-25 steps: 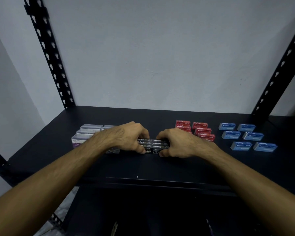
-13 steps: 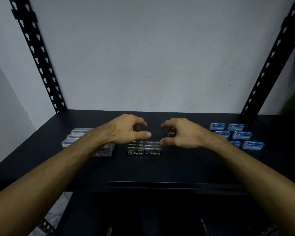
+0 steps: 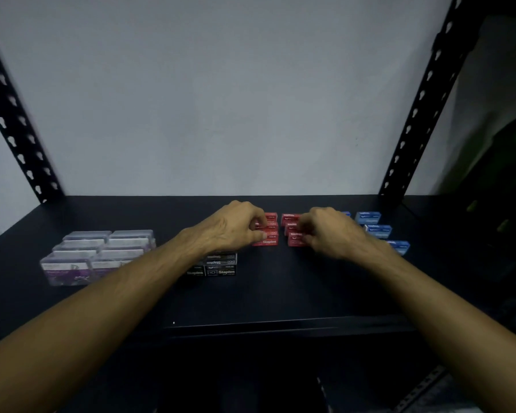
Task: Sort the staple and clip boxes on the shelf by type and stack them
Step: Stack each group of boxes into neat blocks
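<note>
Both hands reach the red staple boxes (image 3: 269, 234) on the shelf (image 3: 280, 293): left hand (image 3: 236, 226) fingers curl onto the left column, right hand (image 3: 328, 231) fingers pinch the right column's boxes.

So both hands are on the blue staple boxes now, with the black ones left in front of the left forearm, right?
Not quite. In the head view the left hand and right hand are on the red staple boxes, not the blue staple boxes, which sit untouched further right. The black staple boxes do lie in front by the left forearm.
</note>
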Tool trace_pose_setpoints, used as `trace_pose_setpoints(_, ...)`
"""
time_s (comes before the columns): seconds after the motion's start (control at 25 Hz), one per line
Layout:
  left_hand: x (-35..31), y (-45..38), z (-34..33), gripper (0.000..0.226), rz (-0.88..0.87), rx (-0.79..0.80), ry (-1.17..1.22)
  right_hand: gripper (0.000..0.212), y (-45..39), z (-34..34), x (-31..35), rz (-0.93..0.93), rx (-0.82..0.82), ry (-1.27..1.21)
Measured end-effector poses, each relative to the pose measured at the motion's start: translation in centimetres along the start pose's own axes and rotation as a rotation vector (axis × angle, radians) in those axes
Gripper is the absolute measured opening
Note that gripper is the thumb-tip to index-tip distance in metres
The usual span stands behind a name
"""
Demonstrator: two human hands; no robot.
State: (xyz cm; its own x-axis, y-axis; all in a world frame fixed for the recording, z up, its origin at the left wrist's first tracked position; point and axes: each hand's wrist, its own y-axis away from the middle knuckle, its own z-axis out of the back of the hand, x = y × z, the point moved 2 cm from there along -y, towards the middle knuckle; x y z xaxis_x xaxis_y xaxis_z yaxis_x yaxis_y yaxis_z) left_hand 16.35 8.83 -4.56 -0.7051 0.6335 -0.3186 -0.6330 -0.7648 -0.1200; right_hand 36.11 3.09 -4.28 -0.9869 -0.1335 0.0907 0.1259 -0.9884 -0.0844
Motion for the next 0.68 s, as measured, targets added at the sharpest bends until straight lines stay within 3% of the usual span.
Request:
trace_pose_setpoints(0.36,-0.1,-1.4,-1.5,0.012,0.011,0.021,-0.023,0.016,-0.7,-1.2,-0.4,0.038,0.008,-0.104)
trace_pose_setpoints(0.68,-0.9,-1.6,-1.8,0.011,0.008,0.020,-0.003,0.015,-1.1,-1.4,-0.2,0.050,0.005,-0.139)
